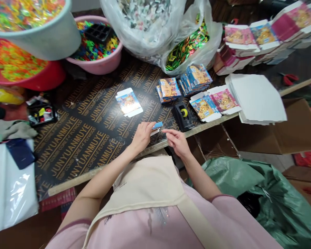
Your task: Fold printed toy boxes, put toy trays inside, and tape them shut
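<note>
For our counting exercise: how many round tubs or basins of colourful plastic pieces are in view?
3, all at top left: a grey tub at the corner, a red basin under it, and a pink basin to their right. The clear bags nearby are not counted.

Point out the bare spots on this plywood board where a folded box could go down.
Bare board lies between the flat carton, the black tray and the left hand. A smaller gap sits between carton and blue stacks. The back edge is crowded with tubs and bags.
</note>
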Demonstrator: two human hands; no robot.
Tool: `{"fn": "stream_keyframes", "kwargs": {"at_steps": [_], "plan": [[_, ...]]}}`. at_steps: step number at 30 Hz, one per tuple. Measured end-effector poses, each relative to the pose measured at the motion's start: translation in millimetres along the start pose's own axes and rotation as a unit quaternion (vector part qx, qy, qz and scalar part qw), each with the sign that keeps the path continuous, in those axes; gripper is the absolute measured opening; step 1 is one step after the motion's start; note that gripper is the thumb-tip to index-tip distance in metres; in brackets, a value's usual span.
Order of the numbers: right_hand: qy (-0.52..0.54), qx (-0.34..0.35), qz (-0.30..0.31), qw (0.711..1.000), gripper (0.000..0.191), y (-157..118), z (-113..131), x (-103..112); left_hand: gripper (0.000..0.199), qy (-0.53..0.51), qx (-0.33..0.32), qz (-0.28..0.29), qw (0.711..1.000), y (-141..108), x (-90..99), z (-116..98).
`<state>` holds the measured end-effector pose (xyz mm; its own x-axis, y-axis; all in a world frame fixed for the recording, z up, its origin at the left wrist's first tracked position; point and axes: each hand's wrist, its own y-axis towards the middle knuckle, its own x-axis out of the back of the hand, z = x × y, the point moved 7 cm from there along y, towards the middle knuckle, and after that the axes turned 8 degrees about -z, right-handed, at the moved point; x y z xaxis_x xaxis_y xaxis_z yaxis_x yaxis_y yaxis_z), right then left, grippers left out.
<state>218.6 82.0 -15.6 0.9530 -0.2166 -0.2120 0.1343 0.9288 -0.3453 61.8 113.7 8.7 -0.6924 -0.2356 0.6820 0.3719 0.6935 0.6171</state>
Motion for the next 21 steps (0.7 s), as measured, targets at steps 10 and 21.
{"fn": "stream_keyframes", "kwargs": {"at_steps": [10, 21], "plan": [[0.085, -0.111, 0.109, 0.984, 0.031, 18, -20, -39, 0.031, 0.003, -0.020, 0.036, 0.999, -4, -1.9, 0], [-0.213, 0.153, -0.124, 0.957, 0.076, 40, 12, 17, 0.033, 0.033, 0.015, 0.154, 0.987, 7, -1.3, -5]]}}
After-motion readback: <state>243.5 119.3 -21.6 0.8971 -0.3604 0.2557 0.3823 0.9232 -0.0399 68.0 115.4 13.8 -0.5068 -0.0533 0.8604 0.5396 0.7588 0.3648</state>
